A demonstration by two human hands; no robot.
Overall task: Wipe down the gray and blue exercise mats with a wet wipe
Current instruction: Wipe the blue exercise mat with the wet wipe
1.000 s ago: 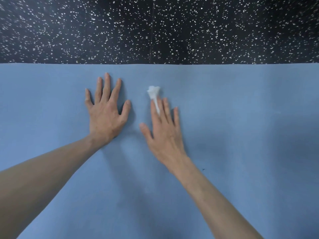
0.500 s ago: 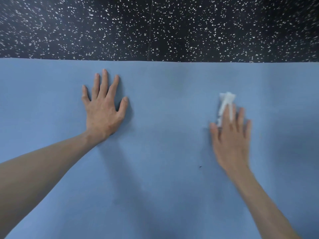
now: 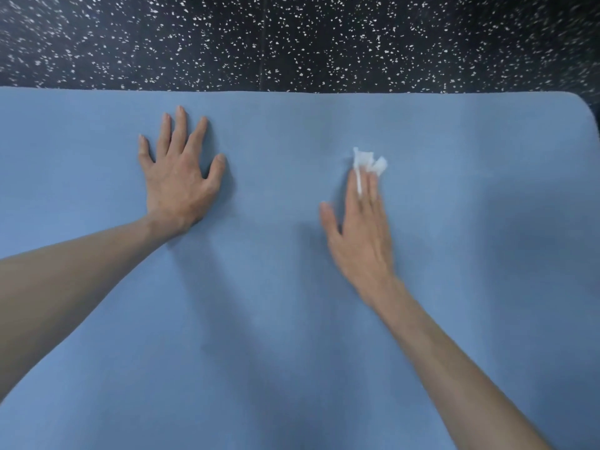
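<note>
Wipe (image 3: pixel 368 164) mostly under fingers (image 3: pixel 363 190)

Black white-speckled floor (image 3: pixel 292 40); blue mat (image 3: pixel 292 319) flat on it.

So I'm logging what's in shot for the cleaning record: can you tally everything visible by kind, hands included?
Blue exercise mat: 1
White wet wipe: 1
Hands: 2, left hand flat on the mat, right hand pressing the wipe under straight fingers
Black speckled floor: 1
Gray mat: 0 in view
Total: 5
</note>
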